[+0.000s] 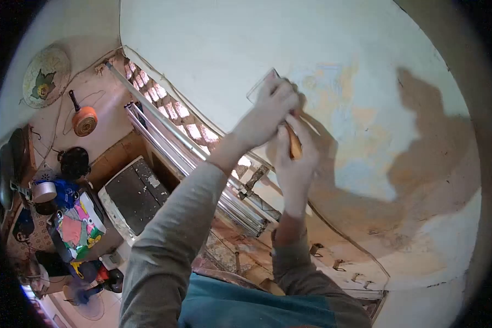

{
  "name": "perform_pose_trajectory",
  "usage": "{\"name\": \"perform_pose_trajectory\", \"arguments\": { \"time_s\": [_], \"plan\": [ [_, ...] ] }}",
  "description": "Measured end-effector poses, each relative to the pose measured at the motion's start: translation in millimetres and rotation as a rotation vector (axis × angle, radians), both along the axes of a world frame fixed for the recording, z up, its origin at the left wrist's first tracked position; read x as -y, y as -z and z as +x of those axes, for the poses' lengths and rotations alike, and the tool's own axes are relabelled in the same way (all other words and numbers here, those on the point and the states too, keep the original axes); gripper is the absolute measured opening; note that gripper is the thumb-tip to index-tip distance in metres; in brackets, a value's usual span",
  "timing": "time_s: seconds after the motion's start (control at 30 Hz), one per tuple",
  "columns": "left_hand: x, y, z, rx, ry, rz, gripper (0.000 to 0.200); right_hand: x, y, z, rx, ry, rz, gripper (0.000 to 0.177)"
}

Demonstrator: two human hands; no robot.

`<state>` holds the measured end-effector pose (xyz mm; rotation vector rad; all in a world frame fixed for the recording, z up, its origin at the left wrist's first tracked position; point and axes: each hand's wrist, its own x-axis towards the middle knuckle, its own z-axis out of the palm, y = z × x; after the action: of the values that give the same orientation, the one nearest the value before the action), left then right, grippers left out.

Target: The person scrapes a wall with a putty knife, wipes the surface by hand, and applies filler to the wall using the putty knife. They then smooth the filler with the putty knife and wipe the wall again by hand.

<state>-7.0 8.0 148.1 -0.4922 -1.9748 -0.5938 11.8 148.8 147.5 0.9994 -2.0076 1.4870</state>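
Observation:
Both of my hands are on a scraper point(294, 143) with an orange-brown wooden handle, up against the pale painted surface point(202, 60). My right hand point(300, 164) is wrapped round the handle. Higher up, my left hand point(274, 104) is closed over the blade end, its fingers curled and pressing there. A flat blade corner shows beyond the left knuckles, at the surface; the rest of the blade is hidden. Just right of the hands, a patch of bare yellowish plaster point(344, 104) shows through the paint.
Metal poles point(186, 164) run diagonally beside a perforated brick opening point(164, 101). A thin cable point(344, 235) follows the wall edge. Lower left are a dark-topped appliance point(134, 194), a colourful bag point(79, 224) and a hanging orange pan point(85, 121). A decorated plate point(46, 76) hangs above.

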Motion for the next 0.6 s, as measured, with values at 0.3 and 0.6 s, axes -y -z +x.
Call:
{"name": "perform_pose_trajectory", "arguments": {
  "time_s": [0.3,0.6],
  "plan": [
    [21,-19,32,-0.026,-0.133,-0.153,0.019,10,0,22,-0.002,-0.025,-0.075,0.017],
    [-26,-45,13,-0.093,0.179,-0.439,0.035,-32,3,26,-0.127,0.158,-0.19,0.021]
  ]
}}
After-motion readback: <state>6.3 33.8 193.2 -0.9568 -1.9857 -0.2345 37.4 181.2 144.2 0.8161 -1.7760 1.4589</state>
